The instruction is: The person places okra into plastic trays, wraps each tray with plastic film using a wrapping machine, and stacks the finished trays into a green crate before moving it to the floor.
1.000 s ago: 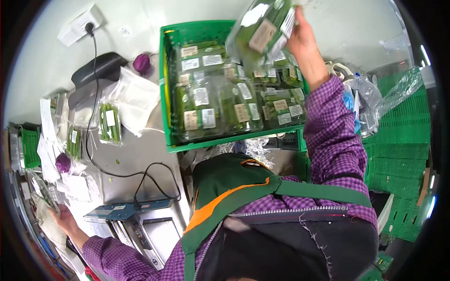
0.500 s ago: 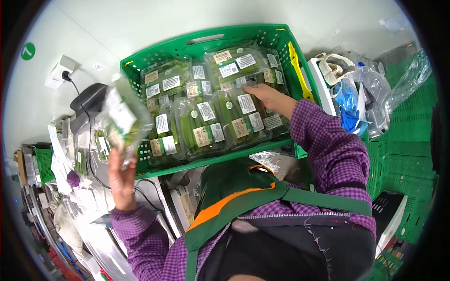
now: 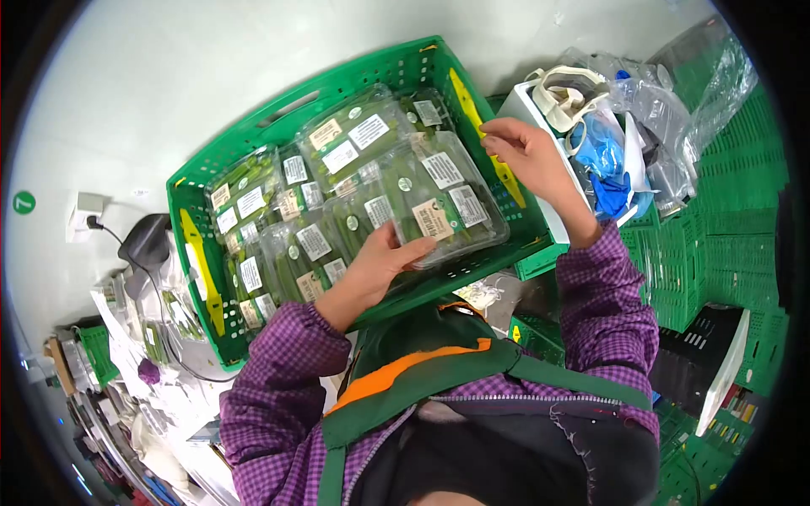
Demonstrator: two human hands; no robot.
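Observation:
My left hand (image 3: 380,266) grips the near edge of a clear plastic pack of green vegetables (image 3: 434,198), its thumb on top near a brown label. That pack sits slightly tilted at the right end of a green crate (image 3: 198,337), on top of the others. Several similar labelled packs, such as one pack (image 3: 346,143) at the back, fill the crate. Over the crate's right rim, beside its yellow handle (image 3: 468,101), hovers my right hand (image 3: 527,156). It is open, fingers slightly bent, with nothing in it.
To the right stands a white box (image 3: 527,105) with a cream strap, blue gloves (image 3: 612,190) and clear plastic film. Stacked green crates (image 3: 734,202) are beyond it. At left, a black cable (image 3: 152,274) runs from a wall socket over a cluttered work surface.
My left hand has brought the pack from the left side into the crate's right end. My right hand has left the packs and moved over the right rim. The crate appears shifted left and turned.

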